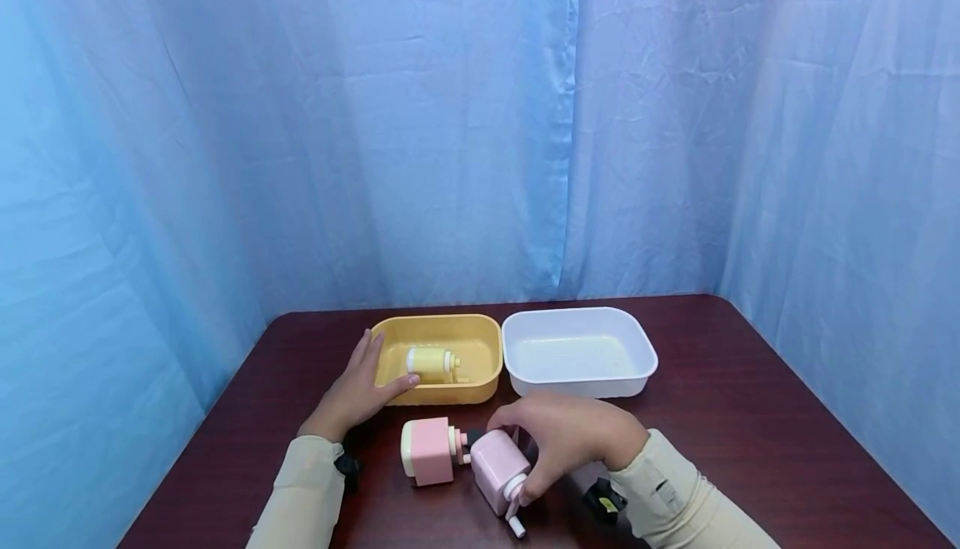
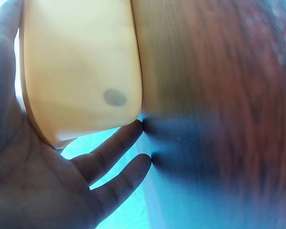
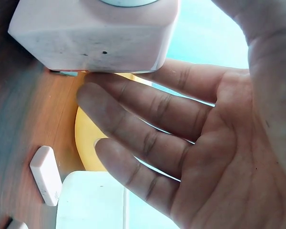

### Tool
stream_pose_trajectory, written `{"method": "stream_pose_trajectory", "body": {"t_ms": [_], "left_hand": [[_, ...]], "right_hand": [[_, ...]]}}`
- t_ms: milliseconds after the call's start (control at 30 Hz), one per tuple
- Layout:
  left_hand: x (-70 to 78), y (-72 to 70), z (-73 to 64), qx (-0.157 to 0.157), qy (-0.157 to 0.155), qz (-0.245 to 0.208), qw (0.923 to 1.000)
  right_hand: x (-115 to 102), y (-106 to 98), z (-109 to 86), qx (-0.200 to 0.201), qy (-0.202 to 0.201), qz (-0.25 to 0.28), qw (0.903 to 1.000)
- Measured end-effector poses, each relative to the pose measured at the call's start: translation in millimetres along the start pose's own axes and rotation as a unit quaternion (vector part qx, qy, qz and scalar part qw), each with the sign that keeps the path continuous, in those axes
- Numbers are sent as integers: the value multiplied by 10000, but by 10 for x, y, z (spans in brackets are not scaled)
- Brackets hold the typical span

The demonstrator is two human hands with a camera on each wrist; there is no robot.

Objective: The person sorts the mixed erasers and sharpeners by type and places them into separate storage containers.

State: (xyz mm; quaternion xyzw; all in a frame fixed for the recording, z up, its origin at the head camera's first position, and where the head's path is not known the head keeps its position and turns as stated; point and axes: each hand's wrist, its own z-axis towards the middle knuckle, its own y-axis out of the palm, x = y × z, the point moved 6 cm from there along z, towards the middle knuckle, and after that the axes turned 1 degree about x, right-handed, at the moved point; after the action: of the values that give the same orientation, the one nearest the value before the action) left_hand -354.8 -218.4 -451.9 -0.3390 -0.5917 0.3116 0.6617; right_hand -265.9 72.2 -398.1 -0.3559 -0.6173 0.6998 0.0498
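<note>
My right hand (image 1: 570, 432) pinches a lilac hand-crank pencil sharpener (image 1: 498, 470) between thumb and fingers. Its crank points toward the front, and its pale body (image 3: 109, 43) fills the top of the right wrist view. Just left of it a pink crank pencil sharpener (image 1: 431, 451) lies on the table, crank toward the lilac one. My left hand (image 1: 360, 386) holds the left end of the yellow basket (image 1: 491, 378), thumb over the front rim. Two fingertips touch the table beside its wall in the left wrist view. Inside that basket lies a yellow crank pencil sharpener (image 1: 431, 363).
A white basket (image 1: 577, 386) stands right of the yellow one, their sides close together. A small pale block (image 3: 46, 175) shows on the table in the right wrist view; its kind is unclear. Blue curtains (image 1: 465, 132) hang around the dark red table (image 1: 720, 416).
</note>
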Motion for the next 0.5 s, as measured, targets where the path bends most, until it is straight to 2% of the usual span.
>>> {"method": "stream_pose_trajectory", "body": {"t_ms": [500], "left_hand": [[-1, 5, 1, -26, -31, 47, 10000]], "right_hand": [[23, -52, -33, 143, 70, -64, 9999]]}}
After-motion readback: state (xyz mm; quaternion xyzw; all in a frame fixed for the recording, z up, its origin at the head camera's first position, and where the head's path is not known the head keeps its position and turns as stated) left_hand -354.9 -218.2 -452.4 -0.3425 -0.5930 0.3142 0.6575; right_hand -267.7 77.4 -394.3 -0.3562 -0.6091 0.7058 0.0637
